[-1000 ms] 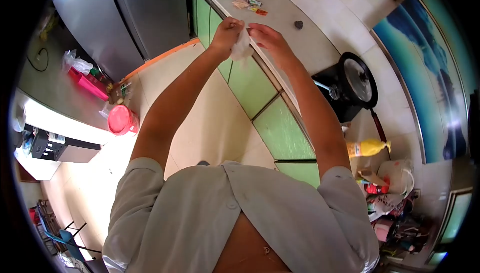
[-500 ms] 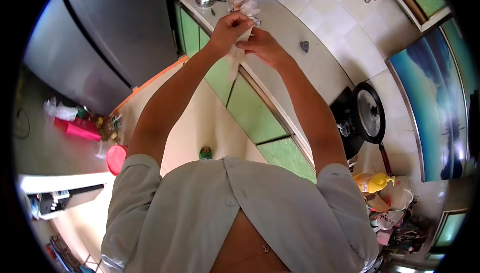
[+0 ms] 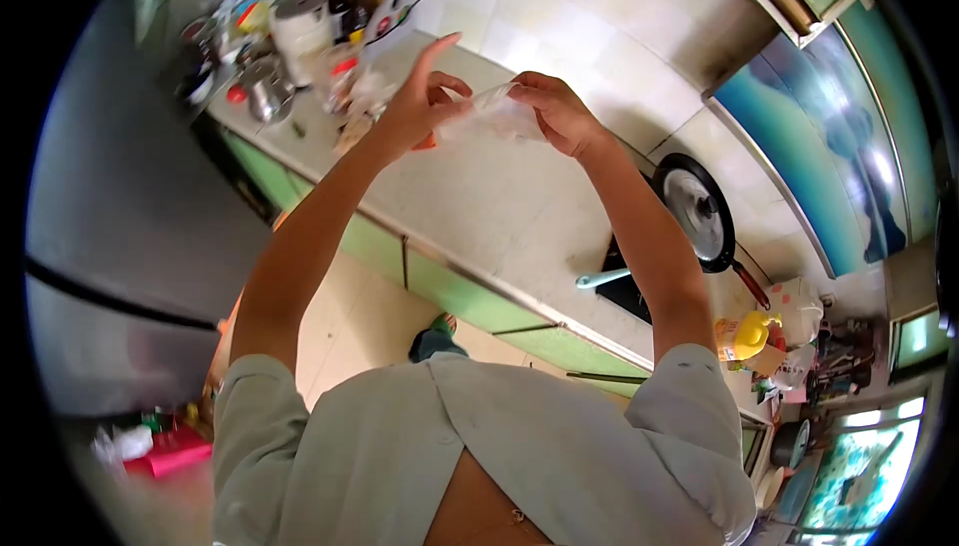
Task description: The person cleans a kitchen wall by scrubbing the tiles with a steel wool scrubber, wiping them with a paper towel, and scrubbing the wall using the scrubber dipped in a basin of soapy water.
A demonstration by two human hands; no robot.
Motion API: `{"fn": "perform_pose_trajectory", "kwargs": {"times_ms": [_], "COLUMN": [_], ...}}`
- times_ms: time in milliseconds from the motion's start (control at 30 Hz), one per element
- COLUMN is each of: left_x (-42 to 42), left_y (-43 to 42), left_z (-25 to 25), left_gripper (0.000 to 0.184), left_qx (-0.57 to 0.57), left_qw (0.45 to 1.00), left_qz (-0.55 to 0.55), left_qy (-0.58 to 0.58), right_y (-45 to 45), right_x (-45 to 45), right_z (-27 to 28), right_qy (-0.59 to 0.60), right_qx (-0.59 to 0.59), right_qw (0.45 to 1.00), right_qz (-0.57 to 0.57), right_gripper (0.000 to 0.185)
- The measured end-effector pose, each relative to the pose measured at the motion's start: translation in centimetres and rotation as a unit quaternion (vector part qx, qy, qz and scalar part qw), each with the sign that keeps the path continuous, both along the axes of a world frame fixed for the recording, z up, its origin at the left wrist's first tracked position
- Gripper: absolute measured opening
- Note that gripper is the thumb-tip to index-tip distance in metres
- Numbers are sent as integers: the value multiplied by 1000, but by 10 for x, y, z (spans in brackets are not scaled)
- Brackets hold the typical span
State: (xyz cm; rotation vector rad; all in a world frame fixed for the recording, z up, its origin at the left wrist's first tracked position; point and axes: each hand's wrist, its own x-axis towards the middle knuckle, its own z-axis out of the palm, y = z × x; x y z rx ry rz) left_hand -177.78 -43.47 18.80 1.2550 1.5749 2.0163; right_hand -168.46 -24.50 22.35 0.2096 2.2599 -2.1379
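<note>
A thin, see-through plastic bag [image 3: 491,124] is stretched between my two hands above the countertop. My left hand [image 3: 415,111] pinches one side of its upper edge, the index finger pointing up and away. The thumb and bent fingers of my right hand [image 3: 561,118] grip the other side. Just below my left hand shows a small orange-red patch [image 3: 428,142]; whether it belongs to the bag I cannot tell.
Along the light countertop [image 3: 479,211], a metal pitcher [image 3: 268,91], a white appliance [image 3: 303,34] and bottles crowd the far left. A lidded frying pan [image 3: 696,211] sits right, near a light-blue handle [image 3: 602,277] and a yellow pump bottle [image 3: 741,336]. A fridge [image 3: 140,196] stands left.
The view has swung, bringing more countertop into sight. My hands have moved apart, and the bag, earlier hanging as a narrow strip between them, is now spread wider.
</note>
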Motion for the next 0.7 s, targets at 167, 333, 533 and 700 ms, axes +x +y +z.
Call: {"fn": "perform_pose_trajectory", "kwargs": {"times_ms": [167, 333, 533, 700], "left_x": [-21, -91, -147, -182], "left_y": [68, 127, 199, 289], "left_z": [37, 65, 98, 122], "left_gripper": [55, 45, 28, 23], "left_qx": [-125, -149, -162, -32], "left_qw": [931, 939, 942, 945], "left_qz": [-59, -181, -137, -128], "left_qy": [338, 251, 261, 301], "right_y": [58, 125, 190, 242], "right_x": [-21, -43, -54, -82], "right_z": [14, 50, 101, 113], "right_qy": [29, 5, 3, 166], "right_qx": [65, 168, 216, 214], "right_qw": [993, 974, 954, 891], "right_qz": [-96, -149, -208, -366], "right_gripper": [15, 22, 14, 20]}}
